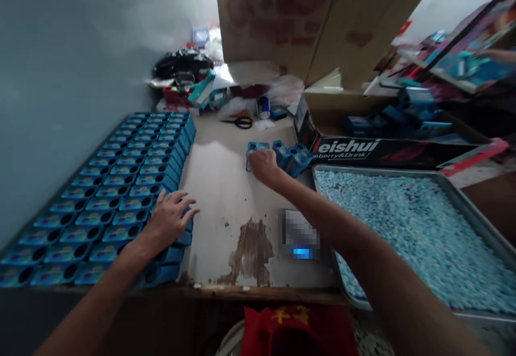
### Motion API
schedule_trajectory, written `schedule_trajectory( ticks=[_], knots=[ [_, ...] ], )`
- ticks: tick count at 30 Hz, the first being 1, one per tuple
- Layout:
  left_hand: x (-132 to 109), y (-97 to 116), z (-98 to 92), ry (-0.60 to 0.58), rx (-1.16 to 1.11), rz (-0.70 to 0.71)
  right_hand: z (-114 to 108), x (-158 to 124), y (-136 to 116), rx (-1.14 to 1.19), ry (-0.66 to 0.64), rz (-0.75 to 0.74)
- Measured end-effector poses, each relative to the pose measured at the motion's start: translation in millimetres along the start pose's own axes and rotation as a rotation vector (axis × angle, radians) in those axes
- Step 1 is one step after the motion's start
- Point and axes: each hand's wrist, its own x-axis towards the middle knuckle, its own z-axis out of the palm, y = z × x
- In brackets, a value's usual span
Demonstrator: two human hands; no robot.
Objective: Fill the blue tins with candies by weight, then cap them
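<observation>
Right grip (263,165) clasping blue box (258,145) | left grip (171,215) splayed over box rows (135,170) | scissors (243,123) beyond | tray (403,171), carton (397,154) right

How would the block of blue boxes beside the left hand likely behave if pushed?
The blue boxes would probably slide rather than roll, given their flat faces. The block might split, since seams show between boxes. Front ones could tip over the table edge, which lies close.

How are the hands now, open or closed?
Left hand: open, at the blue boxes.
Right hand: curled at another blue box; grip can't be told.
</observation>
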Motion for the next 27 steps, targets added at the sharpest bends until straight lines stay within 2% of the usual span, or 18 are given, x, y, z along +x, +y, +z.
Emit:
schedule_trajectory(
  ticks=[4, 7, 10, 13, 16, 18, 20, 23, 27],
  knots=[
    [-3, -8, -4.1, 0.036, 0.018, 0.030, -20, -19, -3, -0.262, -0.071, 0.060],
    [-12, 0, -13.4, 0.081, 0.131, 0.066, -28, -44, 8, -0.356, -0.102, 0.064],
    [-25, 30, -21.1, 0.155, 0.246, 0.117, -25, -64, 25, -0.387, -0.096, 0.066],
    [-36, 76, -18.7, 0.230, 0.245, 0.190, -20, -76, 38, -0.366, -0.062, 0.057],
    [-47, 119, -1.4, 0.253, 0.172, 0.227, -24, -90, 47, -0.330, -0.018, 0.037],
    [-56, 138, 17.4, 0.235, 0.130, 0.226, -32, -107, 53, -0.303, 0.019, 0.022],
    [-66, 145, 38.7, 0.213, 0.096, 0.212, -42, -130, 63, -0.241, 0.065, -0.009],
    [-76, 143, 67.0, 0.187, 0.002, 0.151, -52, -172, 80, -0.112, 0.087, -0.076],
    [-69, 145, 85.4, 0.170, -0.145, 0.072, -47, -212, 95, -0.062, 0.006, -0.061]
  ],
)
